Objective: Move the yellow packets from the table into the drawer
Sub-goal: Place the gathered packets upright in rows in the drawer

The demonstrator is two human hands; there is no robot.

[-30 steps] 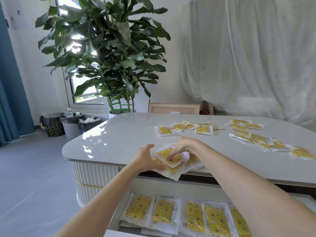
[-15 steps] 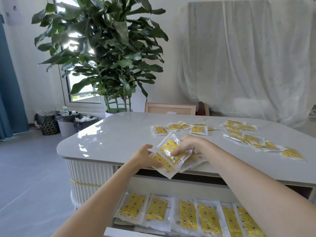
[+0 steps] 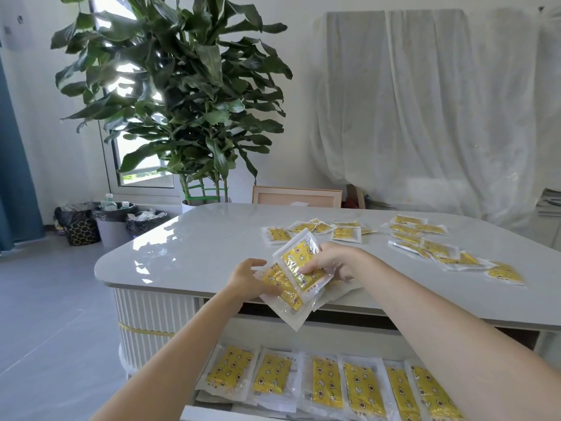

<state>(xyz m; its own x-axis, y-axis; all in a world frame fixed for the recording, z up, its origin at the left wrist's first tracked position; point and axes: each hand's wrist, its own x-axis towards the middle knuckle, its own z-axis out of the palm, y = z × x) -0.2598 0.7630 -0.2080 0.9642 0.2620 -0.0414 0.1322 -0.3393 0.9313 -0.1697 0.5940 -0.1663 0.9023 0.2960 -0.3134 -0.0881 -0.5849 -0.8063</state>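
Flat yellow plastic packets (image 3: 326, 379) were laid in the near white drawer (image 3: 212, 414), a bunch (image 3: 293, 256) was pinched by the left hand (image 3: 247, 279) and right hand (image 3: 329, 262), and many loose packets (image 3: 437, 247) were left on the far shiny grey table (image 3: 197, 247).

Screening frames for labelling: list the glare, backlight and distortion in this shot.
Head view: the window is blown out, backlighting the plant. Head view: white reflections streak the glossy table near its left corner, and clear wrappers on the held packets glint. Head view: the window frame leans, likely a wide-angle bend, and the drawer packets are sharp.
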